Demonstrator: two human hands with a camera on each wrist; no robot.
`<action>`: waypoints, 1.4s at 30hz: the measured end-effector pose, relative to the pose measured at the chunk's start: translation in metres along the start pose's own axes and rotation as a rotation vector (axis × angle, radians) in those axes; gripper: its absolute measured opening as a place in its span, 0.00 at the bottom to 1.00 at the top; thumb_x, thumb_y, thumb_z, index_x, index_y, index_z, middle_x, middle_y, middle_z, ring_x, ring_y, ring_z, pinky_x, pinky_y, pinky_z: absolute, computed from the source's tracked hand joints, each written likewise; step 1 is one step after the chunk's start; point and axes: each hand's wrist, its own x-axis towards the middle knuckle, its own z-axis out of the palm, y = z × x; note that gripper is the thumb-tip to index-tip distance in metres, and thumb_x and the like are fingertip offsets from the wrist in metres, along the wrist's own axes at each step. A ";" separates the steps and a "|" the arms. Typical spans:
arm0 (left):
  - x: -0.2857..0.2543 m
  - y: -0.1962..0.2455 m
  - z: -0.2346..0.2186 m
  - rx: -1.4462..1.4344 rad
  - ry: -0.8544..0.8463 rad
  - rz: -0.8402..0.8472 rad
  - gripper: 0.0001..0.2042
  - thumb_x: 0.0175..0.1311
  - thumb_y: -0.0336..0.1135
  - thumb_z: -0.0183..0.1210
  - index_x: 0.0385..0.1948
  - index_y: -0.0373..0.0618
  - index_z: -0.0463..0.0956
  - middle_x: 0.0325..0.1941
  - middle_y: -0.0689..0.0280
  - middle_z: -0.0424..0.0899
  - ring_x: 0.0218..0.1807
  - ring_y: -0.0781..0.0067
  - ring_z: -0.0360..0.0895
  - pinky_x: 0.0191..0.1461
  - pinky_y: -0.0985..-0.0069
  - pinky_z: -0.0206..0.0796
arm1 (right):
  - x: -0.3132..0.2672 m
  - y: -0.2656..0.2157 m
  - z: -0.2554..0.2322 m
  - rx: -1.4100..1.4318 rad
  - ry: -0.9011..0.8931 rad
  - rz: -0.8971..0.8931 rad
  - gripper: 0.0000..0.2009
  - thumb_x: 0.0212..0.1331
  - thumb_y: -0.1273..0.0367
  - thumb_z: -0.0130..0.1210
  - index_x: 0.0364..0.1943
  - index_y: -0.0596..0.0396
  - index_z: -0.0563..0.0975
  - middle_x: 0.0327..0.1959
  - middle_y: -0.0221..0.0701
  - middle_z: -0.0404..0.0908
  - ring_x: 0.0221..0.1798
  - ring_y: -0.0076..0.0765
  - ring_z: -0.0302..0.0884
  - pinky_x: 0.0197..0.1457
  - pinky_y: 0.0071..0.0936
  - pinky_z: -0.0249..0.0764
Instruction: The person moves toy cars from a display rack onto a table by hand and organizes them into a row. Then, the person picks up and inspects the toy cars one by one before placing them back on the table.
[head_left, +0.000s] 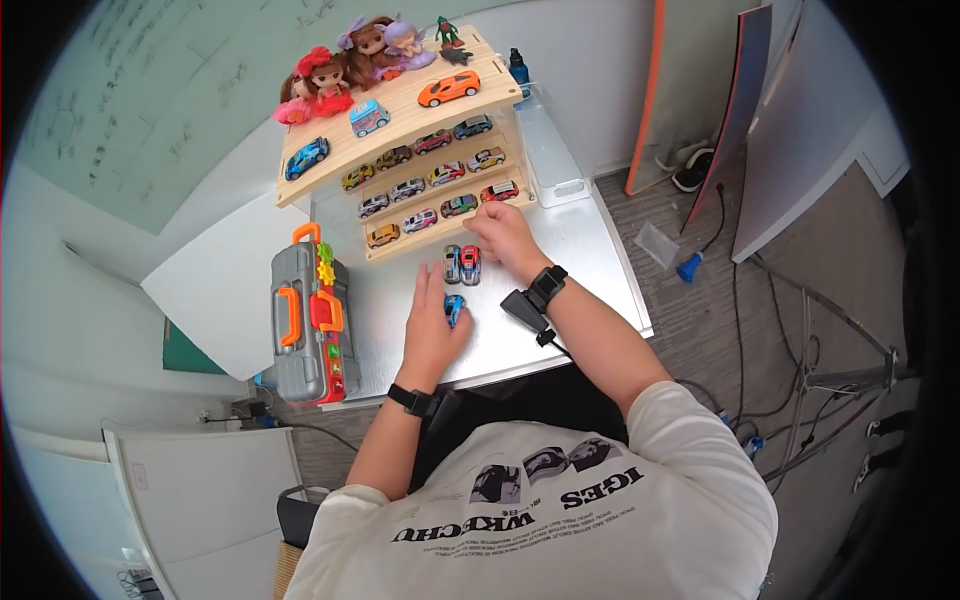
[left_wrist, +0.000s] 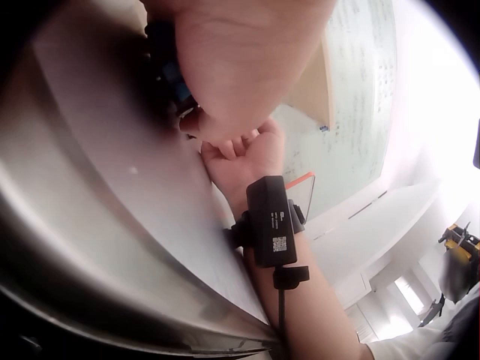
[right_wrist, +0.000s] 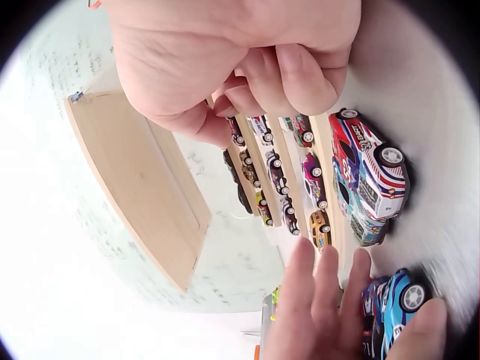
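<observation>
My left hand (head_left: 433, 330) holds a light-blue toy car (head_left: 454, 310) between thumb and straight fingers, low over the metal tabletop. In the right wrist view that blue car shows its front wheel beside my thumb. Two more toy cars stand side by side just beyond: a grey-green one (head_left: 452, 264) and a red one (head_left: 470, 264) with white and blue stripes. My right hand (head_left: 507, 240) hovers before the right end of the lowest shelf, fingers curled, nothing visible in them. Right above its knuckles sits a red-and-white toy car (head_left: 499, 190).
A wooden display rack (head_left: 410, 232) holds several toy cars on stepped shelves. On its top (head_left: 400, 95) are dolls, an orange car (head_left: 449, 90) and two blue vehicles. A grey toolbox (head_left: 292, 335) with orange handles stands left, a clear plastic bin (head_left: 556, 165) right.
</observation>
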 end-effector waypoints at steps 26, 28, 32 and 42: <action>0.026 -0.059 -0.009 0.257 0.194 0.055 0.30 0.59 0.40 0.73 0.60 0.33 0.76 0.48 0.44 0.83 0.52 0.39 0.79 0.56 0.52 0.73 | 0.001 -0.002 -0.008 0.151 -0.034 0.018 0.15 0.67 0.75 0.58 0.26 0.43 0.65 0.18 0.15 0.58 0.15 0.14 0.51 0.17 0.22 0.43; 0.032 -0.062 -0.009 0.219 0.191 -0.006 0.30 0.59 0.40 0.72 0.62 0.33 0.75 0.51 0.44 0.83 0.54 0.40 0.80 0.58 0.54 0.73 | 0.002 -0.001 -0.008 0.141 -0.035 0.029 0.15 0.68 0.75 0.58 0.27 0.43 0.65 0.18 0.15 0.58 0.15 0.14 0.51 0.17 0.22 0.43; 0.031 -0.070 -0.004 0.156 0.272 0.001 0.29 0.59 0.37 0.71 0.61 0.31 0.75 0.54 0.44 0.80 0.55 0.40 0.80 0.60 0.56 0.74 | 0.008 -0.006 -0.005 0.085 -0.047 0.086 0.15 0.68 0.75 0.57 0.27 0.43 0.64 0.19 0.16 0.58 0.15 0.14 0.51 0.17 0.22 0.42; 0.030 -0.076 -0.008 0.018 0.251 0.068 0.20 0.64 0.31 0.66 0.59 0.41 0.81 0.60 0.47 0.80 0.58 0.42 0.80 0.61 0.57 0.74 | 0.011 -0.015 -0.023 0.311 -0.088 0.183 0.16 0.73 0.72 0.55 0.27 0.45 0.64 0.18 0.17 0.56 0.16 0.16 0.49 0.18 0.22 0.44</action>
